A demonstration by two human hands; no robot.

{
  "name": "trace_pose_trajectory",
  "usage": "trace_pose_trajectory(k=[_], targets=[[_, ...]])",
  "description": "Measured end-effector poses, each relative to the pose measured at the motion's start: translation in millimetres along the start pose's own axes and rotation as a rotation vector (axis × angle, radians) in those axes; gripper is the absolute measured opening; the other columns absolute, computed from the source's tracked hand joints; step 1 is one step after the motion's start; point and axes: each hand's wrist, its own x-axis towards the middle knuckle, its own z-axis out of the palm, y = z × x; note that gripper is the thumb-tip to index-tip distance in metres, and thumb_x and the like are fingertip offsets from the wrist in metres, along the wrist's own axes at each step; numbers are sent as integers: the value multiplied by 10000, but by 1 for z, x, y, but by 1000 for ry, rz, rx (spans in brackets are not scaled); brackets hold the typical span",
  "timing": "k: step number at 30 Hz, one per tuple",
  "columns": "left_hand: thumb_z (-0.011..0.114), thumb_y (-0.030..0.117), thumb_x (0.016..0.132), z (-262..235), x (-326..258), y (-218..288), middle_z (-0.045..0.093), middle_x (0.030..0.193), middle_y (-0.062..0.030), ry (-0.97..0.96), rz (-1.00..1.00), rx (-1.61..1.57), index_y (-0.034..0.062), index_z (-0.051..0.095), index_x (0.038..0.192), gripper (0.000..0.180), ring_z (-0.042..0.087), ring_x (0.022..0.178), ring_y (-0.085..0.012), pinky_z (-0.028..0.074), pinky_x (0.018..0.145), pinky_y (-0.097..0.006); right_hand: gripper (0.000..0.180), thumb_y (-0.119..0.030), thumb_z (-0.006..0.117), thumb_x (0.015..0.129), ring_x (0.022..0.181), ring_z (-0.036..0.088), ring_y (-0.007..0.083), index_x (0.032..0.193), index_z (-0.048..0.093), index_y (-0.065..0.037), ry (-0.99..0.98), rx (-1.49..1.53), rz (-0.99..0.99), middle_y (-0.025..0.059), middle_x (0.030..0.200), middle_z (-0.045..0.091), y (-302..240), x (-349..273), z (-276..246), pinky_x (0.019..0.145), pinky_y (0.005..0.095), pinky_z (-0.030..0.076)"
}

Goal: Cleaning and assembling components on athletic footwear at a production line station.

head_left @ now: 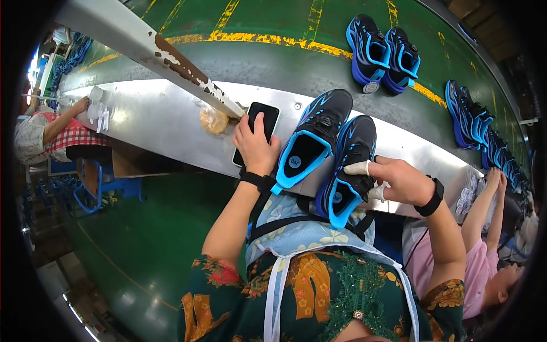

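Note:
My left hand (256,148) lies over a black-screened phone (264,116) on the metal bench, fingers stretched out and touching its screen. At the bench edge in front of me sit two black sneakers with bright blue linings and soles. The left sneaker (329,111) stands beside my left hand, touched by neither hand as far as I can see. White covers wrap the thumb and a finger of my right hand (399,179), which pinches the right sneaker (360,137) by its tongue and lacing area. That shoe's heel hangs over the edge toward my apron.
A chipped white metal post (165,54) slants down to the bench (171,114) near a round item in clear plastic (214,119). Beyond runs a green surface (273,23) with a pair of sneakers (384,54) and more shoes (468,117). Co-workers sit left and right.

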Motion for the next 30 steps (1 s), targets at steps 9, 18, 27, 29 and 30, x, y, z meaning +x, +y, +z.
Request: trace_pose_trajectory(k=[9,18,27,29,30], targets=[[480,-14,906,-136,-36,61,610,995,-90,-286,119,-831,-4,624,1055,208,564,753,-136,487,689,-252,775,33,612,708,806,622,294,1403,490,-288,22,-47,-57,114,960,611,18,-9,4,745,376,516],[508,18,904,-77,-86,116,653,876,-119,-847,229,-947,-17,651,949,154,704,748,-191,530,654,-291,489,-37,657,699,757,602,349,1167,535,-109,110,-185,-177,134,821,549,18,-18,11,650,437,476],[563,137,932,-96,-67,125,666,867,-123,-1044,-137,-1018,-20,625,992,180,643,655,-110,437,509,-234,414,-72,663,712,762,644,362,1119,589,-92,44,-392,-34,143,757,639,-15,-6,9,668,468,486],[575,193,947,-103,-57,128,668,864,-117,-1326,-462,-1077,-4,620,1018,214,598,598,-71,379,447,-206,398,-72,667,707,801,644,360,1099,596,-85,4,-378,-32,149,805,651,-15,-6,9,683,467,485],[577,235,956,-101,-58,131,670,842,-114,-1372,-553,-1149,13,610,1036,239,520,538,-46,303,412,-191,478,-69,670,725,825,642,348,1195,583,-86,-34,-392,-29,175,869,648,-12,-9,8,711,446,492]])
